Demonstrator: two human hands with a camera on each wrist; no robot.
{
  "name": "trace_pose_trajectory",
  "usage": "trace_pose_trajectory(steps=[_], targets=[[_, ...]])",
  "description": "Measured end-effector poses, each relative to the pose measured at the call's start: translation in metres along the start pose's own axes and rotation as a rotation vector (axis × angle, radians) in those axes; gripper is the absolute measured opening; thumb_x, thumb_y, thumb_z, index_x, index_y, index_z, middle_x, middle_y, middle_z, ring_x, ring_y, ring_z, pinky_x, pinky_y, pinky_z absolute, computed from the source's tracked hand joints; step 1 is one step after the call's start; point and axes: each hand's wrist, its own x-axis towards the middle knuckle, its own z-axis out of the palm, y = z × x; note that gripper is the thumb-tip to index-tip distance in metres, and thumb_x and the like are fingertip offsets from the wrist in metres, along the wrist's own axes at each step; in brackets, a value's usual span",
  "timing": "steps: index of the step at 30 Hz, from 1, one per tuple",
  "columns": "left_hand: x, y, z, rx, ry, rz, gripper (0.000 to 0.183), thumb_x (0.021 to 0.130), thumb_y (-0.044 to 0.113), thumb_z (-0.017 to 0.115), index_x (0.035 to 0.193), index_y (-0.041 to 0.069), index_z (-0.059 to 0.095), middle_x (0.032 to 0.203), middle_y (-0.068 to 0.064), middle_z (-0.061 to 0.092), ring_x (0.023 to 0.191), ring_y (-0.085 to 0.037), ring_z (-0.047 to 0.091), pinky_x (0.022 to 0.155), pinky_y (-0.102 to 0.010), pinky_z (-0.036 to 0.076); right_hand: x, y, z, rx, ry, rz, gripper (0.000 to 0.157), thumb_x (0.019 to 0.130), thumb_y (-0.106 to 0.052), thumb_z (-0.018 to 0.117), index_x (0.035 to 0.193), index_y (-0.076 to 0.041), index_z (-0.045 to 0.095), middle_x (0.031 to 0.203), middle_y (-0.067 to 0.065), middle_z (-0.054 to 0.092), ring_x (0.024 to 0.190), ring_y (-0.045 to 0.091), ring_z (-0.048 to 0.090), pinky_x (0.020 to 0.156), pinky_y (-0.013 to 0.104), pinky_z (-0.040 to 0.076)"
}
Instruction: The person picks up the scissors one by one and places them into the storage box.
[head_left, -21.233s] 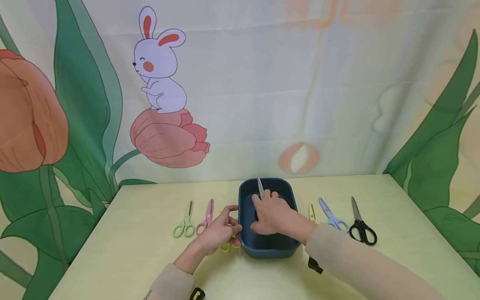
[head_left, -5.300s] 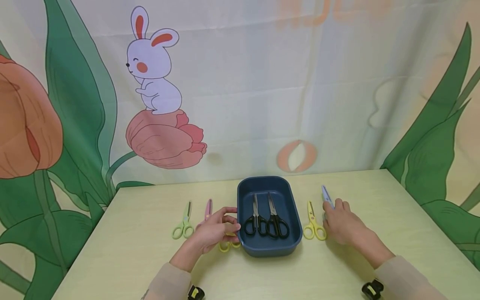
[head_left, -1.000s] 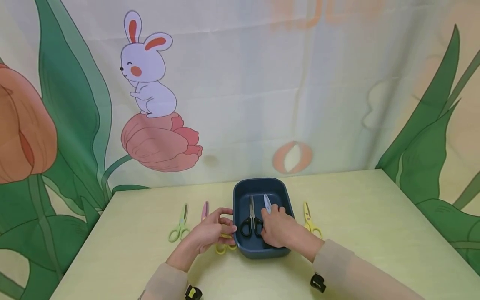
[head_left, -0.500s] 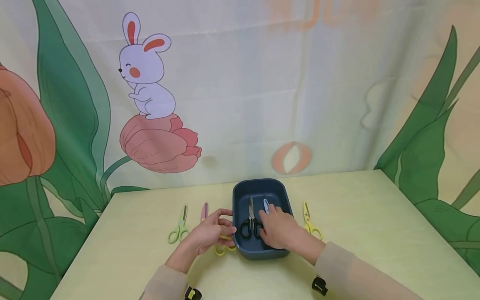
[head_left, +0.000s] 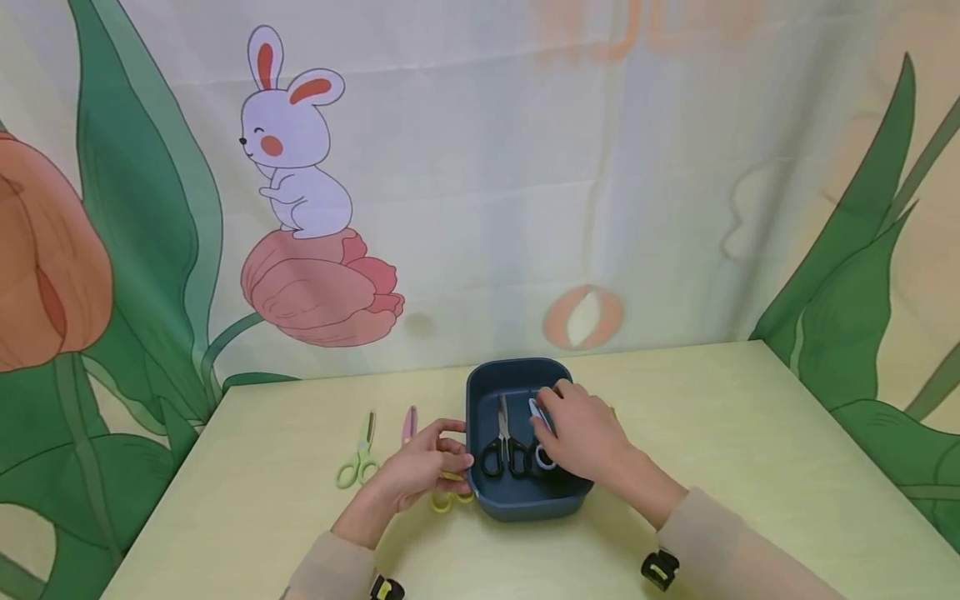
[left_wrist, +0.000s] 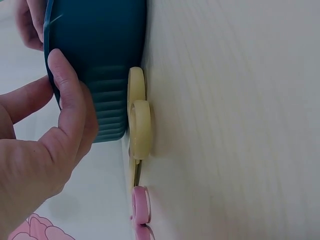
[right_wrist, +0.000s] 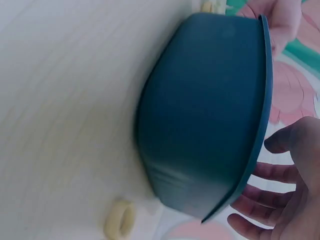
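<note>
My left hand steadies the dark blue box at its left rim, thumb and fingers bent against it. Over the box's right side hovers my right hand; in the right wrist view its fingers are loosely spread beside the rim with nothing between them. Inside the box lie black-handled scissors. To their right are light blue scissors, partly behind my right hand, overlapping a second black-handled pair. Yellow scissors lie on the table under my left hand, against the box's side.
Left of the box, green scissors and pink scissors lie on the pale table, the pink pair partly covered by my left hand. Another yellow pair lies right of the box. A printed curtain hangs behind.
Over the last half second my right hand has let go of the light blue scissors inside the box and risen rightward. Earlier, the black-handled and light blue scissors lay on the table's right. My left hand stays put.
</note>
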Motion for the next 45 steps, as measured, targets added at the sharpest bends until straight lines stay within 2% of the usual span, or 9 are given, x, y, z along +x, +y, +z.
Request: trace_pose_trajectory(steps=[7, 13, 17, 21, 24, 28, 38, 45], targets=[[0.000, 0.001, 0.001, -0.002, -0.006, -0.004, 0.054, 0.100, -0.007, 0.058, 0.149, -0.003, 0.035, 0.104, -0.014, 0.050, 0.085, -0.022, 0.059, 0.076, -0.040, 0.062, -0.017, 0.027, -0.005, 0.091, 0.005, 0.121, 0.010, 0.098, -0.017, 0.064, 0.103, -0.010, 0.067, 0.091, 0.005, 0.060, 0.078, 0.022, 0.057, 0.056, 0.034, 0.050], [-0.001, -0.001, -0.001, 0.010, 0.008, -0.003, 0.053, 0.101, -0.006, 0.058, 0.149, -0.002, 0.036, 0.104, -0.014, 0.050, 0.084, -0.023, 0.059, 0.078, -0.043, 0.061, -0.030, 0.045, -0.007, 0.094, -0.012, 0.197, 0.013, 0.098, -0.017, 0.061, 0.106, -0.008, 0.067, 0.094, 0.007, 0.063, 0.083, 0.026, 0.061, 0.060, 0.041, 0.053], [-0.002, -0.001, -0.001, 0.018, 0.007, -0.002, 0.053, 0.100, -0.006, 0.058, 0.148, -0.002, 0.036, 0.104, -0.014, 0.050, 0.085, -0.023, 0.059, 0.079, -0.044, 0.061, -0.037, 0.053, -0.006, 0.081, -0.089, 0.224, 0.015, 0.096, -0.016, 0.062, 0.107, -0.008, 0.067, 0.093, 0.008, 0.062, 0.078, 0.025, 0.060, 0.058, 0.041, 0.052], [-0.002, 0.000, -0.001, 0.016, 0.002, -0.006, 0.053, 0.100, -0.006, 0.058, 0.148, -0.003, 0.036, 0.104, -0.014, 0.051, 0.085, -0.023, 0.059, 0.078, -0.042, 0.062, -0.043, 0.058, -0.005, 0.077, -0.217, 0.256, 0.020, 0.094, -0.017, 0.064, 0.111, -0.007, 0.067, 0.093, 0.009, 0.059, 0.074, 0.023, 0.057, 0.056, 0.040, 0.050], [-0.002, 0.000, -0.001, 0.020, 0.002, -0.006, 0.053, 0.100, -0.006, 0.059, 0.148, -0.003, 0.036, 0.104, -0.014, 0.051, 0.085, -0.023, 0.059, 0.078, -0.042, 0.062, -0.047, 0.060, -0.003, 0.078, -0.311, 0.277, 0.024, 0.093, -0.021, 0.069, 0.113, -0.007, 0.067, 0.094, 0.011, 0.059, 0.078, 0.025, 0.058, 0.059, 0.042, 0.051], [-0.002, -0.001, -0.001, 0.028, 0.006, -0.001, 0.053, 0.100, -0.005, 0.059, 0.148, -0.002, 0.036, 0.105, -0.015, 0.051, 0.085, -0.024, 0.059, 0.079, -0.043, 0.062, -0.049, 0.061, -0.001, 0.068, -0.376, 0.293, 0.029, 0.092, -0.029, 0.075, 0.110, -0.008, 0.067, 0.092, 0.010, 0.057, 0.081, 0.026, 0.057, 0.061, 0.044, 0.051], [-0.002, 0.000, -0.001, 0.025, 0.004, -0.010, 0.053, 0.100, -0.006, 0.059, 0.148, -0.003, 0.036, 0.105, -0.015, 0.051, 0.084, -0.024, 0.060, 0.079, -0.043, 0.062, -0.055, 0.059, 0.002, 0.093, -0.412, 0.324, 0.042, 0.082, -0.041, 0.083, 0.106, -0.013, 0.064, 0.086, 0.008, 0.048, 0.076, 0.024, 0.048, 0.054, 0.037, 0.040], [-0.001, 0.000, -0.001, 0.019, 0.002, -0.011, 0.053, 0.100, -0.006, 0.059, 0.148, -0.003, 0.036, 0.104, -0.015, 0.051, 0.084, -0.024, 0.060, 0.078, -0.042, 0.062, -0.053, 0.063, 0.007, 0.077, -0.404, 0.330, 0.037, 0.086, -0.033, 0.082, 0.111, -0.011, 0.066, 0.095, 0.012, 0.054, 0.087, 0.029, 0.053, 0.063, 0.045, 0.051]])
